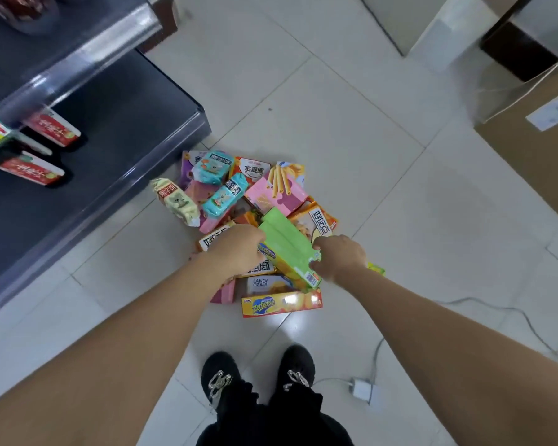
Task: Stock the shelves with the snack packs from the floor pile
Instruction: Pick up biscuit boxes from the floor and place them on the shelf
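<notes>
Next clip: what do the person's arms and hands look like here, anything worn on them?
Left hand and right hand are ungloved, with no rings that I can make out. The left forearm and right forearm are uncovered to the frame edge: no sleeves, watch or bands in view.

You have the green box tilted over the floor pile at frame centre, held between your left hand and right hand; two red packs lie on the dark shelves, upper left.
</notes>
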The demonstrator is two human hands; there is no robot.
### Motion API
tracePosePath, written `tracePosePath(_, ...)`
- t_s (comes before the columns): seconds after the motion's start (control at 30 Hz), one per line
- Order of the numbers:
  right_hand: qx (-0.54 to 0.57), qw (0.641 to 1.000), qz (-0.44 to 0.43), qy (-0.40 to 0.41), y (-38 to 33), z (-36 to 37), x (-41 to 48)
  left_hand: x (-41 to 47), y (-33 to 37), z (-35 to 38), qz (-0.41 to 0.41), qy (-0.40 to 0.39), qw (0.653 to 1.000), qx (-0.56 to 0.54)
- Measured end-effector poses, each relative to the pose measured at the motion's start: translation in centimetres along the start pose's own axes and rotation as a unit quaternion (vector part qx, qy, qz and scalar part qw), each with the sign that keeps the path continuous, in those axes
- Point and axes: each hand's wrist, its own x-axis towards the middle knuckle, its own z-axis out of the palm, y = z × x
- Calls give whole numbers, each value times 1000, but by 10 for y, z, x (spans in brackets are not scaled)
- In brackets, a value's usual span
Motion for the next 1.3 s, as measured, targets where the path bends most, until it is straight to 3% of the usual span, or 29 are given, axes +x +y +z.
tracePosePath(0.2,7,1000,-6,3,6,72,71,71,-22,67,52,-14,991,119)
tracePosePath(0.33,6,1000,-5,8,12,107,108,112,-30,108,89,-17,967,236)
tracePosePath(0.53,31,999,-15,-18,24,140,150,161,-32,139,110,-34,940,322)
tracePosePath(0.7,24,997,-28,64,32,154,169,174,-31,144,142,23,920,364)
tracePosePath(0.77,47,994,-34,94,38,156,176,173,-33,137,140,29,923,356)
tracePosePath(0.87,60,995,-44,72,42,158,185,169,-44,111,124,29,936,329)
tracePosePath(1.07,46,994,-85,51,31,156,187,161,-85,54,35,-49,960,272)
tracePosePath(1.2,-32,996,-60,49,18,168,185,155,-107,41,-21,-23,991,133)
tracePosePath(1.3,-11,996,-21,87,12,177,188,154,-113,42,-50,-2,999,2)
